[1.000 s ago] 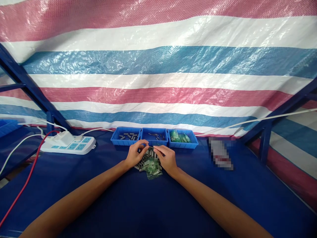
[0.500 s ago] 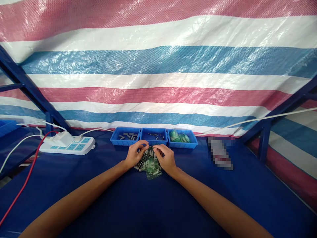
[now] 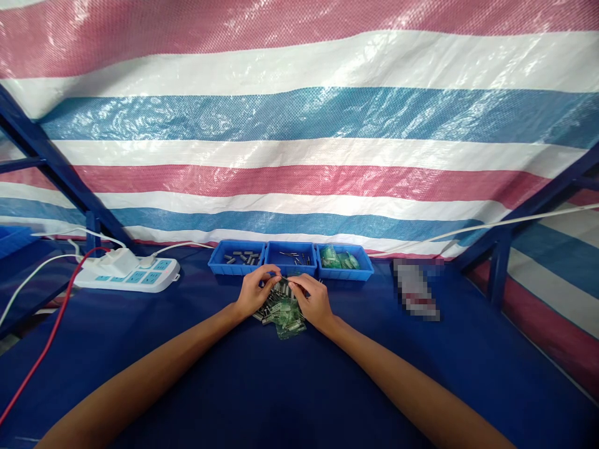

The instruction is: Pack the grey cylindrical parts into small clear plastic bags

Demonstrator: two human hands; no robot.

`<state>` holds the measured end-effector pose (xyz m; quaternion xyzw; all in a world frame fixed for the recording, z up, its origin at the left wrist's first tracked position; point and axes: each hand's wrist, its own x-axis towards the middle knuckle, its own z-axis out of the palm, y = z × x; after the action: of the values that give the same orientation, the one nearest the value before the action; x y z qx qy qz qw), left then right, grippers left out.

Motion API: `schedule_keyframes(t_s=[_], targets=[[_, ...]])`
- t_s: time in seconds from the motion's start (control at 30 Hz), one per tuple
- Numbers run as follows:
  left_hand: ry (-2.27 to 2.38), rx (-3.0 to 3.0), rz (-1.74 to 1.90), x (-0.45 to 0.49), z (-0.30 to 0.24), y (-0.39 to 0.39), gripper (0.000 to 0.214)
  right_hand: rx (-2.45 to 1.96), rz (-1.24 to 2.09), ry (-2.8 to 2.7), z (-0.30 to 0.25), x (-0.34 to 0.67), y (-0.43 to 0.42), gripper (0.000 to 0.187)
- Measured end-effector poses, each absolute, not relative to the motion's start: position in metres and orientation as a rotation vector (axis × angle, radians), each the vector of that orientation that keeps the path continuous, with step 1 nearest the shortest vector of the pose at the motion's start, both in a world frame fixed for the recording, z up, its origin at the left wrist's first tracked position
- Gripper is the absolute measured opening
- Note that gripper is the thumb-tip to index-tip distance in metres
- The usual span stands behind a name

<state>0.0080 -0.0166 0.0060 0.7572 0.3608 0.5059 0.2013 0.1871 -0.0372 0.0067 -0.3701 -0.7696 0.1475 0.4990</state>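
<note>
One tiny part (image 3: 284, 280) is pinched between left hand (image 3: 255, 292) and right hand (image 3: 316, 300) above the pile (image 3: 284, 317) near the far edge of the table (image 3: 299, 393), where it could be lost if fumbled.

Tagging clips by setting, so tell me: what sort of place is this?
Probably a makeshift small-parts workbench: a row of blue parts trays, a pile of small green and metal pieces under the left hand and right hand, a power strip, and a striped tarpaulin backdrop.
</note>
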Motion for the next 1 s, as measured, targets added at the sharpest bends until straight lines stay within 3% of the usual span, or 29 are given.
schedule_keyframes(t_s=[1.0], targets=[[0.998,2.157,1.418,0.0057,0.0036,-0.0168,0.018,-0.828,0.362,-1.886,0.0030,0.1884,-0.0359,0.026]])
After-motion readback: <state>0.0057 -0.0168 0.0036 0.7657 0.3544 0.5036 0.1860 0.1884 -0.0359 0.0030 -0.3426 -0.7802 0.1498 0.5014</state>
